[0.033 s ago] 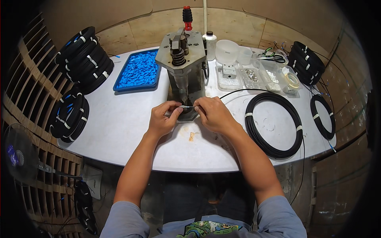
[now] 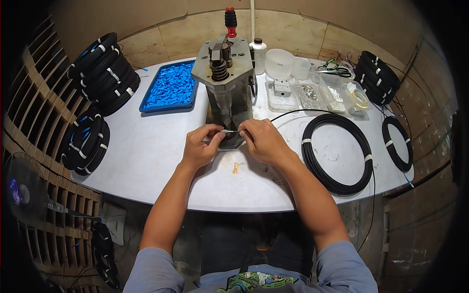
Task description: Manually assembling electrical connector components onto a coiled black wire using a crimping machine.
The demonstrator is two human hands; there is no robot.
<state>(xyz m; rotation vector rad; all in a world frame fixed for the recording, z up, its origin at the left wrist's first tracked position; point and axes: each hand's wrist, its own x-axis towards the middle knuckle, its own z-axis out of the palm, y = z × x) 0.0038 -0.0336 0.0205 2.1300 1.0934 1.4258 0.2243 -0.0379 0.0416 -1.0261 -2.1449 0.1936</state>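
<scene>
Currently we pinch thin cable end [image 2: 229, 131] between left hand [image 2: 199, 145] and right hand [image 2: 264, 140], at press [image 2: 225, 83]; black coil [image 2: 337, 152] right, still untouched.

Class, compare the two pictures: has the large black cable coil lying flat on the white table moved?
No. The large black cable coil lies at the same spot right of the grey metal press.

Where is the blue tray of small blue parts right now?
In the head view, the blue tray sits at the table's far left, just left of the metal press and right of the stacked black cable coils.
</scene>
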